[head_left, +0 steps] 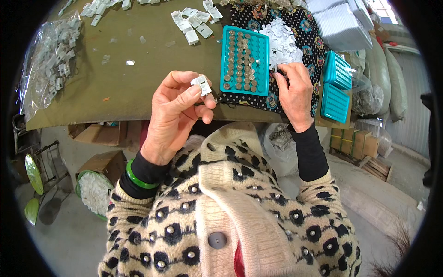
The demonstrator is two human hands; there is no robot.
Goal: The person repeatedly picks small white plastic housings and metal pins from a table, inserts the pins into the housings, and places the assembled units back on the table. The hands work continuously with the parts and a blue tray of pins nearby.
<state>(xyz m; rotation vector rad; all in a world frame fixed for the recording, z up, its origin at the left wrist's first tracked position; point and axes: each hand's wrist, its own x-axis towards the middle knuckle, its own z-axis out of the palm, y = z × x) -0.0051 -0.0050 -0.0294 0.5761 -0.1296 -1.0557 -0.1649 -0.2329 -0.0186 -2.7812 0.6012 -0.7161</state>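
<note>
White plastic housing [202, 82] sits pinched in the left hand [177, 104], long axis far-left to near-right, left of the right hand [294, 90], which is nearer the white pile [280, 42]; whether its fingertips grip anything, I cannot tell.

Workshop, small-parts assembly type. Evidence: green-covered table [87, 85] carrying a turquoise tray [263, 48] with rows of small round parts [239, 60], a heap of white pieces [280, 41] and a bag of white plastic parts [60, 57]. Right: stacked turquoise trays [335, 102], bulging sacks [396, 81], seemingly a corrugated wall [417, 104]. Below: cardboard boxes [102, 134].
</note>
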